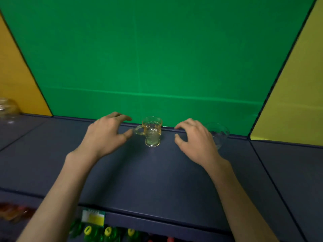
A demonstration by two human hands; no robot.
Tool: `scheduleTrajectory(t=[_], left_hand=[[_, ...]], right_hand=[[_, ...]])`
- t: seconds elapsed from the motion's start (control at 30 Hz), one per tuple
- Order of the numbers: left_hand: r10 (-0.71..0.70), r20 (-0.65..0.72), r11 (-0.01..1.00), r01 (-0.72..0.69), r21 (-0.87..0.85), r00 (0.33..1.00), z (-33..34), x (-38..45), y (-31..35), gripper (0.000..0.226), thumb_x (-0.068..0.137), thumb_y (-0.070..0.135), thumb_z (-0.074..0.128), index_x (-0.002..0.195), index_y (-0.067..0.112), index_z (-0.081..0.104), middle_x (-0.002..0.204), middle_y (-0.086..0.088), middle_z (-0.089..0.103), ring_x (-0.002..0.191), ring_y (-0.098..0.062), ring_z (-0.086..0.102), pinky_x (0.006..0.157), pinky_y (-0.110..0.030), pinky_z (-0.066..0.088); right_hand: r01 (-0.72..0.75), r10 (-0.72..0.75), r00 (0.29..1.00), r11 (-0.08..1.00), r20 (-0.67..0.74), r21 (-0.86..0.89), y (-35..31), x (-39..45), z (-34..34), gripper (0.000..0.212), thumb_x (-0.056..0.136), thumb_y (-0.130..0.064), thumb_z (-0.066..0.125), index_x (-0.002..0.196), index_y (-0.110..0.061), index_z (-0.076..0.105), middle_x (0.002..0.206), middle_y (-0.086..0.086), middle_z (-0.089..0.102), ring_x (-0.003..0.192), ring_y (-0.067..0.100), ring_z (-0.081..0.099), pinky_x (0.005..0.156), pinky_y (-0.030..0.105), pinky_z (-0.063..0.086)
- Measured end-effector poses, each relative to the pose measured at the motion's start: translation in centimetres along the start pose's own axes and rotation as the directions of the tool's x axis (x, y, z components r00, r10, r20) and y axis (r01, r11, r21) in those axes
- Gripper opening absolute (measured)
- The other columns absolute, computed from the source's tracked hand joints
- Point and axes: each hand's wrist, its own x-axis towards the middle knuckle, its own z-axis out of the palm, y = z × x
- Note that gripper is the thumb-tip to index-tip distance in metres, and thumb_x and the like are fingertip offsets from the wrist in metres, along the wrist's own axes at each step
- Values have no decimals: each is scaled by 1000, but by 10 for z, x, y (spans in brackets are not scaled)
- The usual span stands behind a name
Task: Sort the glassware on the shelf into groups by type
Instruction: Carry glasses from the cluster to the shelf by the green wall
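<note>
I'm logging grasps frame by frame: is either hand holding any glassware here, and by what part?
Nothing is held. The left hand and right hand hover open on either side of the amber glass mug, not touching it.

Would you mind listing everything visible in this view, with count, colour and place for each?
glass mug: one, clear with amber tint, upright at back centre of the shelf, handle pointing left
glass bowl: one, clear, back right, partly behind the right hand
glass jar: one, clear, far left edge, blurred
shelf: one, dark blue
green bottles: at least three, yellow caps, lower level at bottom edge
back panel: one, green
left hand: open, just left of the mug's handle
right hand: open, right of the mug
</note>
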Motion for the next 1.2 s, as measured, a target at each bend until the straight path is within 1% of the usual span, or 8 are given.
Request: scheduleTrajectory(t=[0.13, 0.27, 0.4, 0.6, 0.73, 0.83, 1.0, 1.2], left_hand=[[-72, 6, 995, 71, 68, 997, -15, -25, 6, 55, 81, 65, 45, 128, 39, 59, 129, 9, 60, 111, -23, 63, 86, -42, 53], [-123, -28, 980, 125, 152, 992, -34, -53, -8, 45, 87, 60, 51, 126, 39, 58, 129, 12, 62, 110, -20, 64, 83, -39, 51], [-191, -25, 964, 192, 186, 981, -56, -86, -37, 41, 90, 56, 51, 126, 38, 58, 124, 13, 64, 107, -18, 65, 80, -37, 51], [-313, -28, 921, 310, 235, 949, -81, -156, -102, 40, 92, 55, 48, 127, 39, 57, 126, 12, 60, 112, -20, 62, 79, -38, 51], [-345, -80, 902, 354, 248, 935, -102, -209, -158, 42, 93, 55, 47, 129, 35, 58, 126, 9, 60, 112, -18, 61, 78, -35, 48], [-367, -131, 885, 389, 256, 921, -121, -252, -207, 46, 94, 55, 44, 131, 32, 57, 127, 7, 60, 115, -19, 59, 82, -35, 47], [-401, -174, 859, 435, 271, 899, -152, -317, -289, 49, 96, 57, 39, 136, 32, 52, 130, 4, 57, 119, -20, 55, 90, -38, 46], [-447, -166, 835, 477, 273, 879, -174, -366, -378, 51, 97, 57, 38, 137, 29, 52, 128, 3, 57, 119, -22, 55, 93, -39, 46]], right_hand=[[159, -160, 984, 987, 80, 21, -46, 7, 7, 25, 94, -36, 57, 115, -24, 65, 113, -5, 64, 103, 19, 60, 75, 30, 38], [279, -286, 948, 958, 136, 69, -95, 15, 16, 28, 94, -38, 57, 118, -26, 65, 120, -6, 65, 108, 19, 61, 81, 30, 42], [368, -387, 905, 921, 177, 131, -148, 17, 34, 24, 93, -40, 56, 112, -28, 65, 113, -7, 67, 105, 20, 63, 85, 37, 50], [469, -503, 840, 861, 204, 196, -245, 0, 63, 22, 96, -40, 56, 113, -30, 64, 114, -9, 65, 104, 18, 61, 81, 35, 48], [516, -554, 808, 830, 202, 213, -326, -19, 82, 22, 96, -41, 56, 113, -30, 65, 114, -9, 65, 104, 19, 62, 81, 36, 49], [546, -580, 795, 811, 175, 211, -389, -33, 95, 23, 96, -42, 55, 113, -29, 64, 114, -9, 64, 104, 20, 61, 78, 36, 46], [545, -571, 805, 819, 160, 180, -482, -50, 119, 22, 97, -43, 54, 111, -29, 63, 109, -9, 63, 102, 19, 61, 73, 33, 41], [535, -561, 812, 825, 158, 183, -578, -53, 147, 21, 95, -43, 55, 110, -30, 65, 107, -10, 63, 99, 18, 61, 73, 32, 44]])
